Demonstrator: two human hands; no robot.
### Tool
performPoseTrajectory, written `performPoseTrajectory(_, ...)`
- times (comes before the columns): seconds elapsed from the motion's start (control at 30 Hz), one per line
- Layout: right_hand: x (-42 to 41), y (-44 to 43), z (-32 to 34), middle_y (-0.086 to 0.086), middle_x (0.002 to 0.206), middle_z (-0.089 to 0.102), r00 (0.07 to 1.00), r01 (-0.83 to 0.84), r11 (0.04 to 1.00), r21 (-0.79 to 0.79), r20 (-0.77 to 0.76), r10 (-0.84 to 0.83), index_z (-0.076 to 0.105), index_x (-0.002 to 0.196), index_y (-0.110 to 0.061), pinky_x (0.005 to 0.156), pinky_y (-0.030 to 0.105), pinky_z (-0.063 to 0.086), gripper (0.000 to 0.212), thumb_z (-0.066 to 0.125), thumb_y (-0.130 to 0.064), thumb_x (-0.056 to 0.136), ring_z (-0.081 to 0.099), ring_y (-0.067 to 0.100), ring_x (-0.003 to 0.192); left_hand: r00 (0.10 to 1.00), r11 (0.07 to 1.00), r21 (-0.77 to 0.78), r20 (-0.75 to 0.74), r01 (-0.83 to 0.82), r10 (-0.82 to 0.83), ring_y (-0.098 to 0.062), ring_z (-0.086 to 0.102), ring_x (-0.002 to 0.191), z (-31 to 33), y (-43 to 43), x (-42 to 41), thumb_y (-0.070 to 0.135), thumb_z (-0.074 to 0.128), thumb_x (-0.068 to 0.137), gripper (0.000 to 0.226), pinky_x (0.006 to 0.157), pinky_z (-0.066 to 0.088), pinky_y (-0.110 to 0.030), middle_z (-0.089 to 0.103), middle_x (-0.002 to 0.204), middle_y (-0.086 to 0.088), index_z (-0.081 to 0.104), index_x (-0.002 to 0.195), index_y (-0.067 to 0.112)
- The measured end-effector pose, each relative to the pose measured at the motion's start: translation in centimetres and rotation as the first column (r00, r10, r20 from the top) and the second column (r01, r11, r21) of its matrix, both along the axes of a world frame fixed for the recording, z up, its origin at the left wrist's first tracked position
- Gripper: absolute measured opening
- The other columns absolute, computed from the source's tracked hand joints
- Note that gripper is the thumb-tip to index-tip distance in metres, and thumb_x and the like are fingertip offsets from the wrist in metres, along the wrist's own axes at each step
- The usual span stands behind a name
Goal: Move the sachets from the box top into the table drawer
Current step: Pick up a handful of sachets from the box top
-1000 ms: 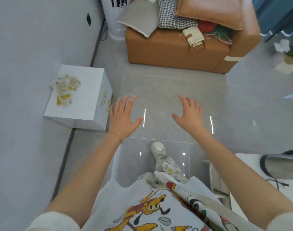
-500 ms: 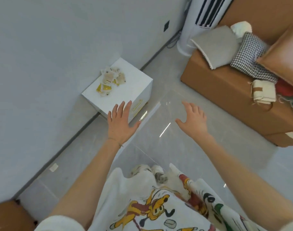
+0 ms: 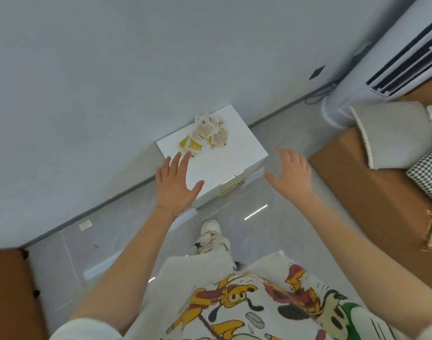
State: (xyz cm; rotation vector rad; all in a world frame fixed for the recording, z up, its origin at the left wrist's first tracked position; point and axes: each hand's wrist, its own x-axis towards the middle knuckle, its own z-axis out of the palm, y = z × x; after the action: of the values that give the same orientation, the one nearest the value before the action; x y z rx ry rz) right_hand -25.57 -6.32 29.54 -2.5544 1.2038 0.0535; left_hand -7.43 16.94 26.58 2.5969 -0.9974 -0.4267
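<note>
From my feed, the left hand [image 3: 175, 185] is center-left with its fingers spread flat. It's holding nothing, and the fingertips are just short of the sachets [image 3: 205, 134]. Those are piled on the upper-left part of the white box [image 3: 234, 160] mid-frame, by the wall. The right hand [image 3: 291, 175] is right of the box, also splayed and empty. There's a brown sofa [image 3: 372, 192] far right.
</note>
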Motion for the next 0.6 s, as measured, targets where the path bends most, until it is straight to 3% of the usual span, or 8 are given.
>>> performPoseTrajectory(0.17,5.5,-4.2,0.3,0.007,0.150,0.033,0.998,-0.046,0.999,0.024,-0.032,0.047,0.030,0.146,-0.023,0.110,0.044,0.023,0.073,0.064,-0.040,0.084,0.025,0.030,0.139,0.998,0.998,0.024,-0.017,-0.062,0.063,-0.028,0.006,0.147,-0.1,-2.4,3.8,0.057,0.050,0.089,0.079,0.118,0.006,-0.050,0.014,0.160,-0.002,0.012,0.152,0.029)
performPoseTrajectory(0.47,13.8,-9.7,-1.1,0.009,0.150,0.030,0.976,-0.206,0.974,0.098,-0.047,0.211,0.024,0.149,-0.020,0.111,0.045,0.023,0.077,0.063,-0.040,0.086,0.022,0.031,0.139,0.971,0.972,0.035,-0.042,-0.232,0.234,-0.029,0.008,0.147,-1.5,-4.8,6.6,0.067,0.033,0.079,0.085,0.119,0.006,-0.048,0.016,0.160,-0.002,0.013,0.152,0.029)
performPoseTrajectory(0.6,17.1,-11.8,-3.8,0.007,0.152,0.029,0.952,-0.274,0.950,0.152,-0.101,0.290,0.017,0.151,-0.026,0.111,0.045,0.023,0.080,0.061,-0.044,0.087,0.022,0.029,0.140,0.919,0.924,0.023,-0.096,-0.382,0.383,-0.027,0.009,0.147,-3.9,-6.6,7.0,0.062,0.041,0.082,0.083,0.118,0.007,-0.046,0.016,0.160,-0.002,0.014,0.152,0.029)
